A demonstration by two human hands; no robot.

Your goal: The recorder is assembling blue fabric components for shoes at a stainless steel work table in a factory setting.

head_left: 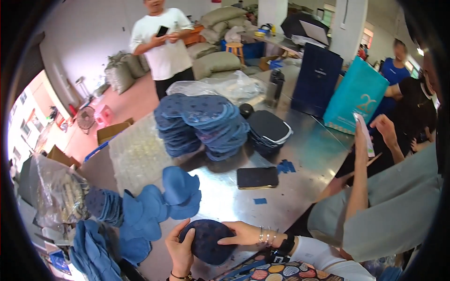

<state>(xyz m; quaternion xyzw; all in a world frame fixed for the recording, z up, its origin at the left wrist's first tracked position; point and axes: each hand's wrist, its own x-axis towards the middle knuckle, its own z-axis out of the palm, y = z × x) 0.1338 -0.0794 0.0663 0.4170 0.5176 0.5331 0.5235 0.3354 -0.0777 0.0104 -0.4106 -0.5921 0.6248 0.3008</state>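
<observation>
A dark navy, rounded fabric piece with a faint pattern (211,243) is held up near the table's front edge. My left hand (179,246) grips its left edge, thumb on the front face. From the right, the thumb of my right hand (241,233) presses on its face, with the fingers behind it. Left of my hands, plain blue rounded fabric pieces (145,206) lie overlapping on the table. Beside them stands a small stack of patterned blue pieces (104,206). Farther back rises a tall stack of blue double-lobed pieces (201,124).
A black phone-like slab (257,178) lies on the metal table (225,199), near blue scraps (285,166). Behind are a dark stack with a white edge (268,131), a bottle (275,88) and a teal bag (355,96). A person's hand (362,138) holds a phone at right; another person stands opposite.
</observation>
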